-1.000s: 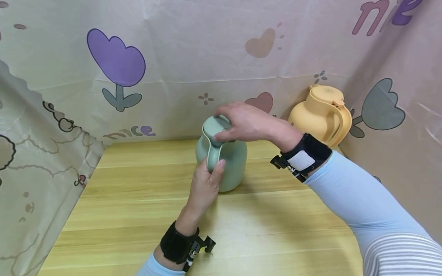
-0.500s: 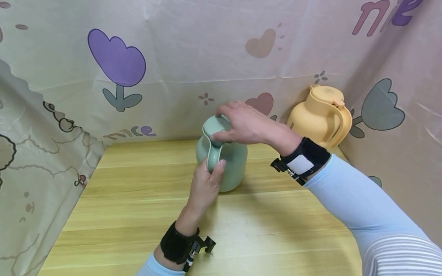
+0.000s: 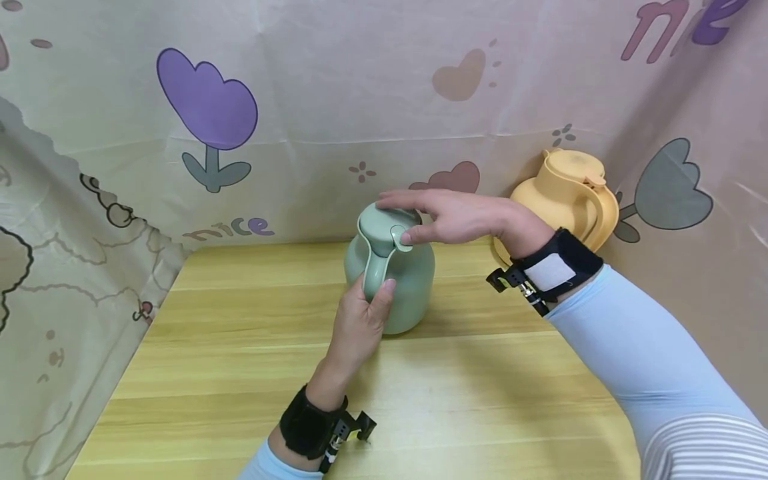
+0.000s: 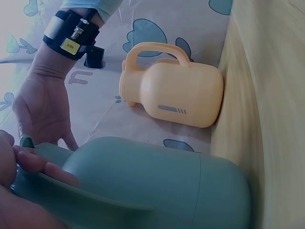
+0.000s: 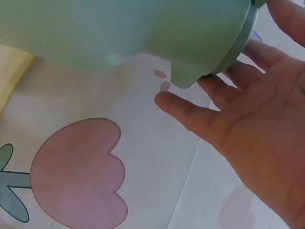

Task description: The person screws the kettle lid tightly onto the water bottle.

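A green thermos jug point(image 3: 411, 287) stands upright on the wooden table, its round lid point(image 3: 387, 223) seated in the top. My left hand point(image 3: 358, 320) grips the jug's handle point(image 3: 375, 270), thumb along its side; the left wrist view shows those fingers point(image 4: 33, 160) curled round it. Over the lid lies my right hand point(image 3: 459, 215), its fingers stretched across the top and the thumb at the small round tab point(image 3: 399, 237). In the right wrist view the spread fingers point(image 5: 188, 112) are at the lid's edge, beside the spout point(image 5: 185, 74).
A yellow thermos jug point(image 3: 558, 200) stands at the back right corner, partly hidden behind my right forearm. A printed cloth point(image 3: 312, 100) hangs behind and beside the wooden table point(image 3: 228, 373). Each wrist wears a black strap with a small camera point(image 3: 354, 427).
My right hand has loosened from round the lid; its fingers have straightened and moved slightly right, baring more of the lid and its tab. My left hand keeps its grip on the handle.
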The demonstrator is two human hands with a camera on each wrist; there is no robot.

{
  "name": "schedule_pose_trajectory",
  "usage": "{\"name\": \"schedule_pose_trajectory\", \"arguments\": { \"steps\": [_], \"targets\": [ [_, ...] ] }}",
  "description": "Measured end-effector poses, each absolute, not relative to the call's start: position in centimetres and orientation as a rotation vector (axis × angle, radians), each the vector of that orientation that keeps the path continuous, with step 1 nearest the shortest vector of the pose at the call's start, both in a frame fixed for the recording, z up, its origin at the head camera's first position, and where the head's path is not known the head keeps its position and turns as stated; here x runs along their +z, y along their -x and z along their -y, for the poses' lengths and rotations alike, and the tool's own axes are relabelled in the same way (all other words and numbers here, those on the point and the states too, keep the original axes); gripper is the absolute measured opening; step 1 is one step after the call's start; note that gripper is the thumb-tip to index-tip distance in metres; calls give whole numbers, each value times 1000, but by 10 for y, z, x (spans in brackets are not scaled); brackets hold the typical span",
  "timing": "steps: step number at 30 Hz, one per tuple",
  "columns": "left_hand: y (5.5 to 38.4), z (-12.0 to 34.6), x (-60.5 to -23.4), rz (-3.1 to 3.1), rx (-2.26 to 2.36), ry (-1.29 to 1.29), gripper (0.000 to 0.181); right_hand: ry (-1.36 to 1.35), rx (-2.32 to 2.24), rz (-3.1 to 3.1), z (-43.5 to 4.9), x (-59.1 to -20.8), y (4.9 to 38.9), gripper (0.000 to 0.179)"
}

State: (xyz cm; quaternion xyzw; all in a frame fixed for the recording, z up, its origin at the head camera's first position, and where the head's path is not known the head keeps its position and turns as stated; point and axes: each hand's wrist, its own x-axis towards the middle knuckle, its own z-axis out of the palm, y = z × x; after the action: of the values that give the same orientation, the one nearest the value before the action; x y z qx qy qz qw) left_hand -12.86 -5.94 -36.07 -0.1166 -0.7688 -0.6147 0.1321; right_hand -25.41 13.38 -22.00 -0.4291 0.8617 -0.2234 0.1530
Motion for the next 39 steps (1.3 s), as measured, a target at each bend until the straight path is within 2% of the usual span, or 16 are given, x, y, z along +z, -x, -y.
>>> {"name": "schedule_pose_trajectory", "arguments": {
  "steps": [13, 39],
  "targets": [
    [128, 58, -360, 2228, -1797, 349, 25, 1222, -677, -2355, -140, -216, 260, 88],
    [127, 59, -358, 2215, -1785, 311, 22, 1267, -584, -2645, -117, -218, 251, 87]
  ]
}}
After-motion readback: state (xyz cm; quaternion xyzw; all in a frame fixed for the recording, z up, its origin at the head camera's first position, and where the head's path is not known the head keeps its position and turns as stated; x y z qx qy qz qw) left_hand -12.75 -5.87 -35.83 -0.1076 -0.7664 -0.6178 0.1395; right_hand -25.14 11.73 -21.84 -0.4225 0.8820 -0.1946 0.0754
